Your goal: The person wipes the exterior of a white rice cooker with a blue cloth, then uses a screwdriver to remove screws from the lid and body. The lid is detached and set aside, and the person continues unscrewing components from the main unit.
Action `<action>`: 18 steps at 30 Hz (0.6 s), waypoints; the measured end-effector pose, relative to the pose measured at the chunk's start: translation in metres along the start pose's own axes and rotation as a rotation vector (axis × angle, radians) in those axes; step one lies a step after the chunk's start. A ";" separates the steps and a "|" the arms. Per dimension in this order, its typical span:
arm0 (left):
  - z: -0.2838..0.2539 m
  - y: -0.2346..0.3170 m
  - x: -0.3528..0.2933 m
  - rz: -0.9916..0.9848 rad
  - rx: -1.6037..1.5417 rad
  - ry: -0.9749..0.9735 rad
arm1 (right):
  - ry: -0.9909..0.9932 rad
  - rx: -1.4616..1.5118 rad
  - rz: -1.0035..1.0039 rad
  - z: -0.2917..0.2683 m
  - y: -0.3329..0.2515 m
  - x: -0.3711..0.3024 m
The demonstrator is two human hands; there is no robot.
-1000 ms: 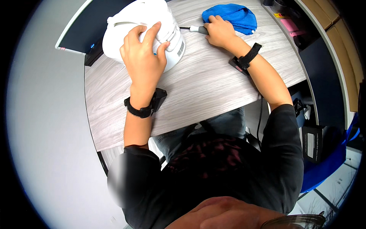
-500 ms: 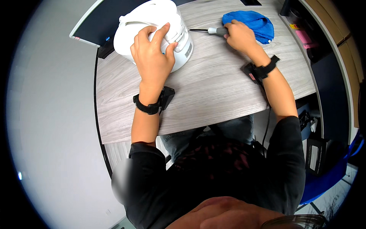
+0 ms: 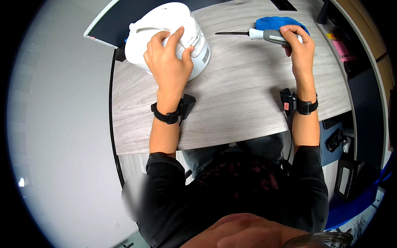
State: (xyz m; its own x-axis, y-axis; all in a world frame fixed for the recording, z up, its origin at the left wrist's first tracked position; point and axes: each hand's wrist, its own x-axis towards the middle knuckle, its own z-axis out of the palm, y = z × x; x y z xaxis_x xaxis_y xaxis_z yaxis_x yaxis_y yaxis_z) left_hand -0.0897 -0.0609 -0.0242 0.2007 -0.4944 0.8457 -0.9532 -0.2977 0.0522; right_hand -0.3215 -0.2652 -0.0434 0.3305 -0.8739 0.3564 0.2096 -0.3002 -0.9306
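A white rice cooker [image 3: 200,62], rounded with a carrying handle, lies tilted toward the far left of the desk. My left hand [image 3: 168,62] grips its near side, fingers bent over the white shell and thumb toward the right. The palm hides part of the cooker. To the right, my right hand [image 3: 298,45] is closed around the grey and white handle of a screwdriver [image 3: 257,34]. Its dark shaft points left toward the cooker, apart from it. Just behind that hand sits a folded blue cloth [image 3: 278,22], partly covered by the screwdriver handle and fingers.
The desk [image 3: 237,95] has a grey wood grain, and its front edge runs just before my lap. A dark panel with a white frame [image 3: 99,27] stands at the far left. Shelving [image 3: 364,95] with small items borders the right side. Each wrist carries a strapped black device.
My right hand has lifted the screwdriver off the desk by the cloth and moved right, its grip now farther back on the handle. The left hand stays on the cooker; the view has shifted slightly.
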 end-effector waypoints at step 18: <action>0.006 -0.004 -0.002 0.033 0.022 -0.032 | -0.058 0.207 0.047 0.013 0.015 -0.014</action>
State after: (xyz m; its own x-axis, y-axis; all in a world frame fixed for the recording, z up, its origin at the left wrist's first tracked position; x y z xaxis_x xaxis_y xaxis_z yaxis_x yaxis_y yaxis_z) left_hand -0.0852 -0.0640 -0.0292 0.1762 -0.5299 0.8295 -0.9545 -0.2980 0.0124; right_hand -0.3110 -0.2529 -0.0612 0.3960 -0.8598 0.3225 0.3750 -0.1692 -0.9115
